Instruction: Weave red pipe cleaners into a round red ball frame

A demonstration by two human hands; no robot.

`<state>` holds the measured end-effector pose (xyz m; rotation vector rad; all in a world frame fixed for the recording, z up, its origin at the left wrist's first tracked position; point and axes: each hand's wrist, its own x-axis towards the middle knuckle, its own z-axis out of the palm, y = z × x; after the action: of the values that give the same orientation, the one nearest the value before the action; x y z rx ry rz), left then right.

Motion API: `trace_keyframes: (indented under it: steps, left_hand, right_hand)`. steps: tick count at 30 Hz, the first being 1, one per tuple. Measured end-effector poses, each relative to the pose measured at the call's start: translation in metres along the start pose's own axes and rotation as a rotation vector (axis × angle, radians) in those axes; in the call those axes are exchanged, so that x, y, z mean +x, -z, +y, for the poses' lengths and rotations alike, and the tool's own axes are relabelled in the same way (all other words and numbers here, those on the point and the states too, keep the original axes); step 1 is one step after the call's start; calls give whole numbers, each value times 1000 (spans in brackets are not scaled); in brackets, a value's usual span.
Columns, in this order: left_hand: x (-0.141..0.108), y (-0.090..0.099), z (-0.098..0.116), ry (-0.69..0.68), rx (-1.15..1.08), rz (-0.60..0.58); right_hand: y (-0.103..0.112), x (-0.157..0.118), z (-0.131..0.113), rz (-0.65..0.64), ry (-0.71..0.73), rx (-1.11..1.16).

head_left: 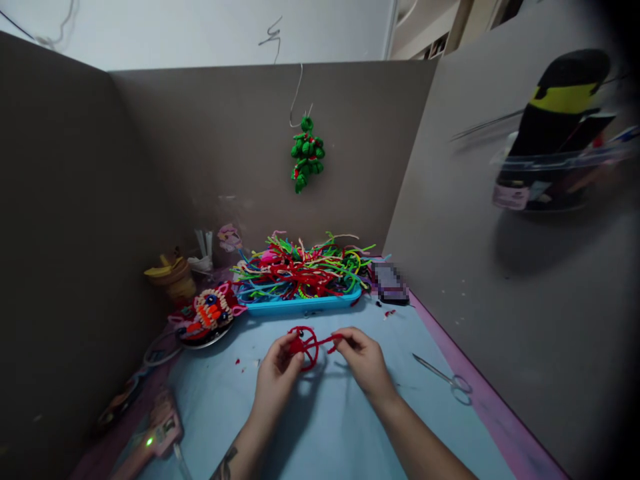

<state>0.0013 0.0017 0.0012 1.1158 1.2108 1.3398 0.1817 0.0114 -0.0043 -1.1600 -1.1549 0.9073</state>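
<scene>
From where I stand, the red fuzzy stem (300, 345), bent into a loop with a tail, is held up over the counter (210, 393). The left hand (281, 370) is nearly closed, thumb and fingers pinching the loop's nine o'clock side; the right hand (364, 363) has its fingertips closed on the tail, out at three. Taking the loop as the dial's centre, a blue tray (305, 306) heaped with coloured stems (310, 270) sits at twelve, scissors (454, 383) lie just past three, and a pink tool (165, 423) showing a green light lies near eight.
</scene>
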Motion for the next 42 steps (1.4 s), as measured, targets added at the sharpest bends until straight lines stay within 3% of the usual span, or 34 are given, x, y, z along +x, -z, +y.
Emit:
trace_keyframes:
  steps: [8, 13, 17, 27, 33, 35, 39, 42]
  left_hand:
    - [-1, -1, -3, 23, -16, -37]
    - [-5, -1, -7, 5, 16, -115]
    - [-6, -1, -6, -19, 16, -110]
    - [-8, -2, 1, -12, -3, -122]
    - [-8, -2, 2, -14, 1, -130]
    - [-8, -2, 2, -14, -2, -125]
    - [-8, -2, 0, 2, -26, -127]
    - [-7, -1, 0, 11, -29, -129]
  right_hand:
    - [-12, -1, 5, 23, -261, 390]
    - [-16, -3, 9, -29, -372, 463]
    - [-19, -5, 7, -46, -473, 423]
    - [-19, -8, 3, -28, -334, 322]
    - [-18, -13, 5, 37, -121, 0]
    - [-18, -13, 7, 49, -141, 1]
    - [-19, -10, 12, 30, -303, 218]
    - [-18, -8, 13, -21, -348, 351]
